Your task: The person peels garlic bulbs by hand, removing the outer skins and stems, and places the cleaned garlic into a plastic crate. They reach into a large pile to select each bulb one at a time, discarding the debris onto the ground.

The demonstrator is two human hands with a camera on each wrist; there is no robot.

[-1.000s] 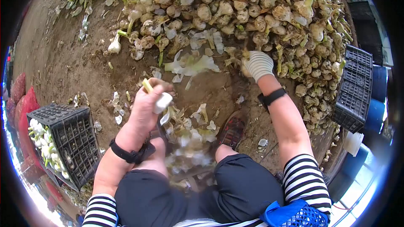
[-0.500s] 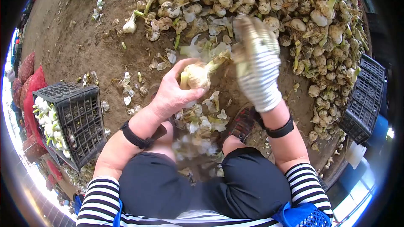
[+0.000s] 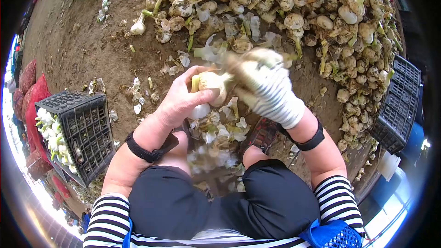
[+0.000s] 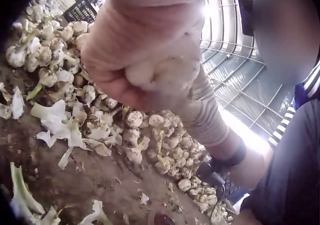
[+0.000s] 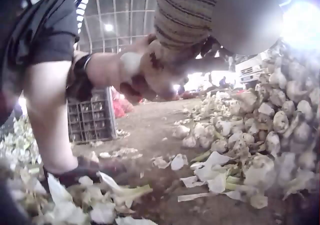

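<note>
My bare left hand (image 3: 177,98) grips a garlic bulb (image 3: 212,82) between thumb and fingers, its stem end turned to the right. A second, cleaner white garlic bulb (image 3: 200,111) shows below the thumb, tucked in the same hand. My right hand (image 3: 271,85) wears a striped, soiled glove and is blurred by motion. Its curled fingers meet the first bulb's stem and outer skin. From the left wrist, pale garlic (image 4: 170,69) appears under the left hand (image 4: 145,24), beside the striped glove (image 4: 207,112). Much of both bulbs is hidden by the fingers.
A large heap of dirty garlic (image 3: 294,0) spreads across the far ground. Loose peelings (image 3: 220,133) lie between the shoes. At the left stands a black crate (image 3: 87,128) with cleaned garlic (image 3: 55,135), near red sacks (image 3: 39,105). Another black crate (image 3: 397,105) stands at the right.
My right hand came from the heap to the left hand, and has since moved down and left onto the bulb's stem. The left hand moved up and right, and now holds a dirty bulb in front.
</note>
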